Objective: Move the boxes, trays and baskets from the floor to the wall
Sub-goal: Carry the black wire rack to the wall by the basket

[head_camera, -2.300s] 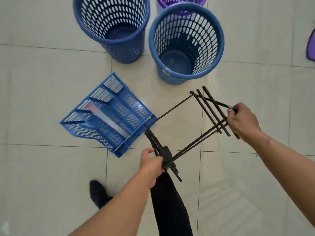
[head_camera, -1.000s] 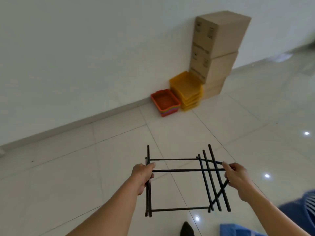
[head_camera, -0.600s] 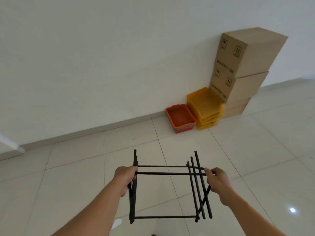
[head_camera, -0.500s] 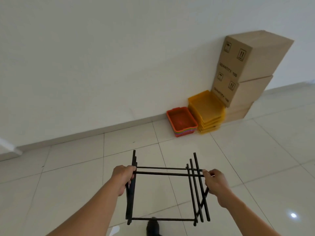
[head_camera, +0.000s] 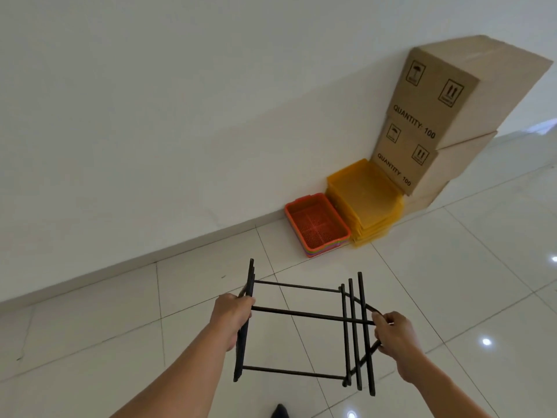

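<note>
A black wire rack (head_camera: 301, 314) hangs in the air in front of the person, clear of the floor (head_camera: 452, 267), held level between both hands. The left hand (head_camera: 230, 315) has its fingers curled tight round the bundled bars on the rack's left edge. The right hand (head_camera: 398, 333) is clamped on a bent rod at the right edge, just beside three parallel upright bars. Thin cross rods join the two sides, and pale tiles show through the open frame. Ahead, a white wall (head_camera: 150, 116) meets the floor along a low skirting (head_camera: 120, 273) that runs from lower left up toward the right. Against that wall at the right stands a stack of cardboard boxes (head_camera: 434, 95), with the upper ones overhanging the lowest on the near side. Touching the boxes on their left is a pile of yellow trays (head_camera: 364, 200). Just beside the trays, an orange basket (head_camera: 315, 224) sits on top of other coloured baskets, its far end against the skirting. Bare tile lies between the rack and the wall, and a long stretch of skirting to the left of the orange basket has nothing standing against it. The tip of a dark shoe (head_camera: 279, 411) shows at the bottom edge, below the rack.
</note>
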